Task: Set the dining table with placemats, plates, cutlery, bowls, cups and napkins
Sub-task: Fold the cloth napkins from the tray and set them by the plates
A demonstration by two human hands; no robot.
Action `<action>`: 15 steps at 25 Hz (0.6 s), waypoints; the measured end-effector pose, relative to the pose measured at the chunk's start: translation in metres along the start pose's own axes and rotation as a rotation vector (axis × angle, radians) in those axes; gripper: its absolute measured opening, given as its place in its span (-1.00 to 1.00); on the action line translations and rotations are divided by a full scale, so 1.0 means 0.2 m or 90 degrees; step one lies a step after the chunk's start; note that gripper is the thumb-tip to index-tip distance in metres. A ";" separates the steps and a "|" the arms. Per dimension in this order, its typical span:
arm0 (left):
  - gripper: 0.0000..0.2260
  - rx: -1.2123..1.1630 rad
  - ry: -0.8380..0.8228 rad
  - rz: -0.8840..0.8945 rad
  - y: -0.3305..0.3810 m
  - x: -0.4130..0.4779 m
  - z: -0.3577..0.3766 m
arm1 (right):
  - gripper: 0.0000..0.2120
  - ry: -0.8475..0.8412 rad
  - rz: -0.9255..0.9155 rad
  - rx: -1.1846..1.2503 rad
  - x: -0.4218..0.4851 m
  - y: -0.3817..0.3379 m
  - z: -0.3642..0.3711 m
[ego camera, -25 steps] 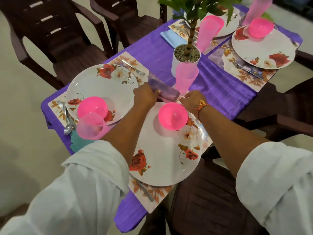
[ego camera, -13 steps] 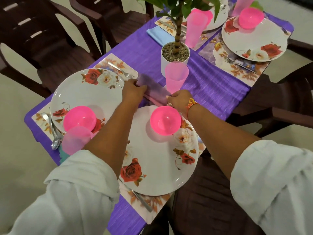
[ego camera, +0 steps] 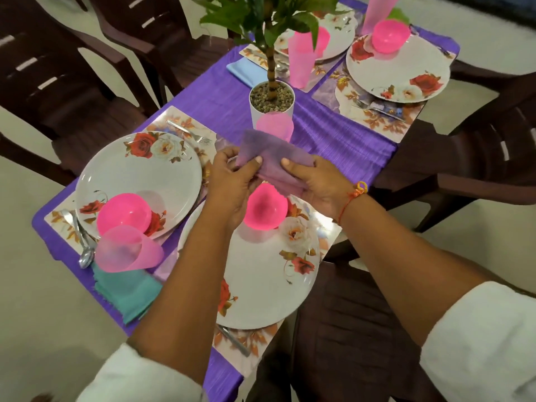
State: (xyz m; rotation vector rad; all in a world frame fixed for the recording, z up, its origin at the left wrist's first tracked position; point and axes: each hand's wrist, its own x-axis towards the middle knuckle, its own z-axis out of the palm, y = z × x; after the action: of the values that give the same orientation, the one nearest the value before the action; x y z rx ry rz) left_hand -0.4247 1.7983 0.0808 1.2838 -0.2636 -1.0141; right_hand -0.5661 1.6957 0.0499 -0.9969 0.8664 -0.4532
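Purple napkin (ego camera: 272,158) is up off the desk (ego camera: 333,146), held in the air just past the far rim of the near plate (ego camera: 261,285). Both grips are clamped on it. The left grip (ego camera: 232,181) pinches the left end with the thumb on top, and the right grip (ego camera: 316,184) pinches the right end the same way.

It's folded cloth, so I'd guess feather-light, floppy, not slippery and nothing to break. It'd probably sag or come unfolded if held by one corner, so taking it by both ends like this seems right.

Stuff around, big to small:
- The potted plant (ego camera: 271,97) stands beyond the near plate.
- A pink cup (ego camera: 275,126) sits between plant and near plate, right behind the napkin.
- A pink bowl (ego camera: 265,210) sits on the near plate's far side, directly under the napkin.

The cup looks like the easy thing to knock over when laying the napkin down by the near plate.
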 end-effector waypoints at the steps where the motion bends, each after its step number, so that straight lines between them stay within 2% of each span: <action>1: -0.63 0.042 0.012 -0.012 -0.02 0.01 0.04 | -0.68 0.045 -0.007 0.009 -0.02 0.00 -0.06; 4: -0.64 0.184 0.036 -0.018 -0.09 0.06 0.12 | -0.75 0.176 -0.026 0.039 -0.06 0.00 -0.22; 8: -0.74 0.378 0.101 0.026 -0.15 0.09 0.15 | -0.80 0.299 -0.027 0.074 0.01 0.00 -0.36; 11: -0.80 0.448 0.115 0.079 -0.15 0.09 0.14 | -0.89 0.337 -0.003 0.043 0.12 0.00 -0.38; 15: -0.81 0.501 0.107 0.110 -0.14 0.11 0.08 | -0.81 0.319 0.002 0.053 0.30 -0.01 -0.37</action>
State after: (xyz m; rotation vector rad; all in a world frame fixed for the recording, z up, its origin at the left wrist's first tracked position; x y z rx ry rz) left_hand -0.4369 1.7725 0.0529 2.0011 -0.6742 -0.6560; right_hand -0.5886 1.6134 0.0079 -0.8147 1.2845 -0.7489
